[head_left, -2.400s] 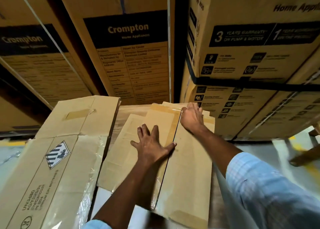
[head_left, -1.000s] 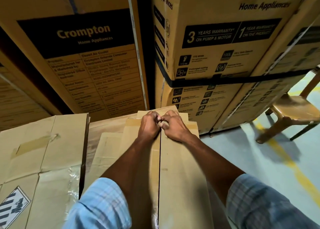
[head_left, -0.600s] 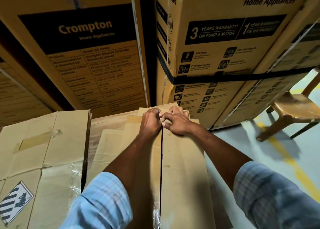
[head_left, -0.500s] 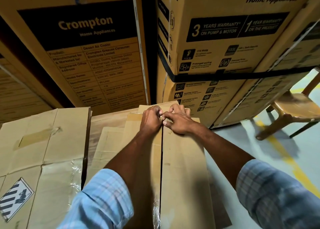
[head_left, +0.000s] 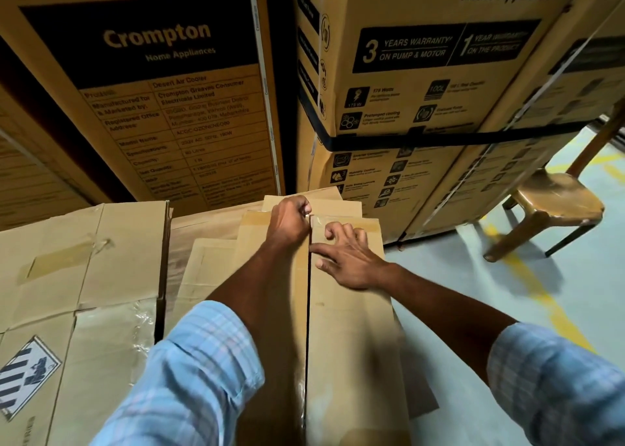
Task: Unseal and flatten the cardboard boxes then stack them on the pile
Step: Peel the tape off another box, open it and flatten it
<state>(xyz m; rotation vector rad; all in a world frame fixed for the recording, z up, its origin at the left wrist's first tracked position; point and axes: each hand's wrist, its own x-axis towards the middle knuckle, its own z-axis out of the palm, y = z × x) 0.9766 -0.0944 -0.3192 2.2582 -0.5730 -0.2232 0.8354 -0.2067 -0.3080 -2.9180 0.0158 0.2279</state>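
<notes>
Peeling the tape off the far end of the long cardboard box (head_left: 345, 327) appears to be the step in hand. The box is laid lengthwise on the pile of flattened cardboard (head_left: 209, 236), its two top flaps meeting at a dark centre seam. The left hand (head_left: 289, 221) is curled closed at the seam's far end, fingers (head_left: 302, 207) pinched on what is probably a tape end, though the tape itself cannot be made out. The right hand (head_left: 348, 258) is spread flat and open on the right flap, nothing held, only pressed down. The tape is best drawn low and straight back along the seam while that flap is kept pinned, so that the box is not lifted or dragged. A larger flattened box with a hazard label (head_left: 25, 374) lies to the left; Crompton appliance cartons (head_left: 162, 84) are stacked behind, and a wooden chair (head_left: 554, 202) stands at the right.
</notes>
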